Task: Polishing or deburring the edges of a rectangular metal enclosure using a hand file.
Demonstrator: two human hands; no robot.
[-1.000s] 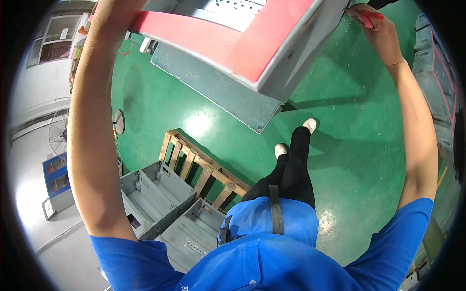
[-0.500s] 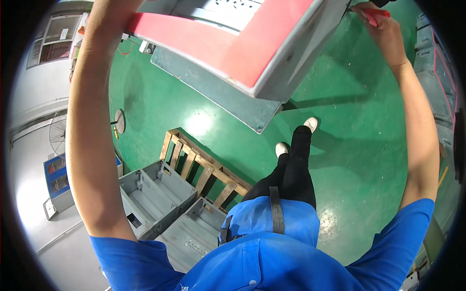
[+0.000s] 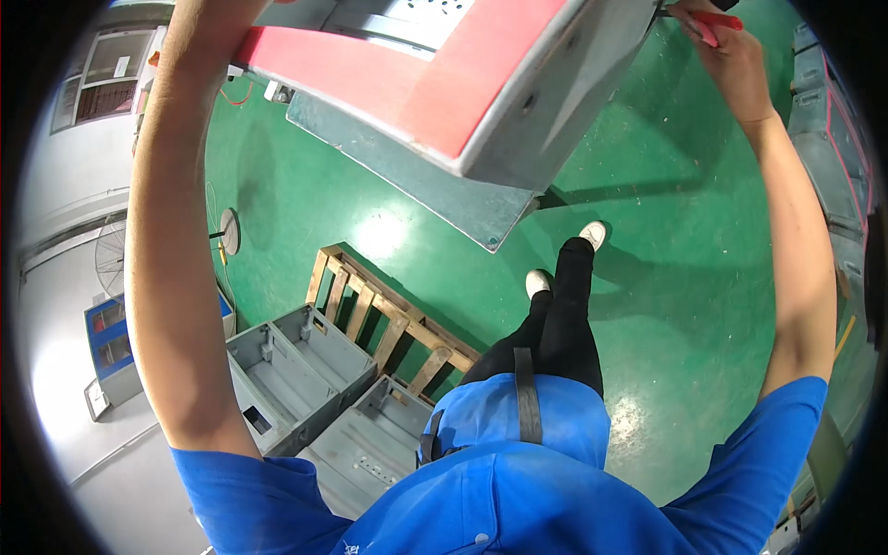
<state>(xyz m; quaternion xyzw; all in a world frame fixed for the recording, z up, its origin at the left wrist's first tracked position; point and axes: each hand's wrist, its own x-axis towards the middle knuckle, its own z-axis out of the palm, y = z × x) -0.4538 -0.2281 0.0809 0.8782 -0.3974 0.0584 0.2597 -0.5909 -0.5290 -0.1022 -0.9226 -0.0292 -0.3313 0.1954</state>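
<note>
Our right hand (image 3: pixel 735 60), closed on a red-handled tool (image 3: pixel 708 23), meets the raised grey-and-red cabinet (image 3: pixel 481 83) at its upper right edge, our left hand is out of view, and grey trays (image 3: pixel 296 370) and a wooden pallet (image 3: pixel 388 319) lie on the green floor (image 3: pixel 684 277) below.

Above you: grey cabinet (image 3: pixel 518 120) with red band; red-handled tool (image 3: pixel 712 23). Below: glossy green floor (image 3: pixel 684 259), pale wooden pallet (image 3: pixel 388 319), grey housings (image 3: pixel 287 370).
</note>
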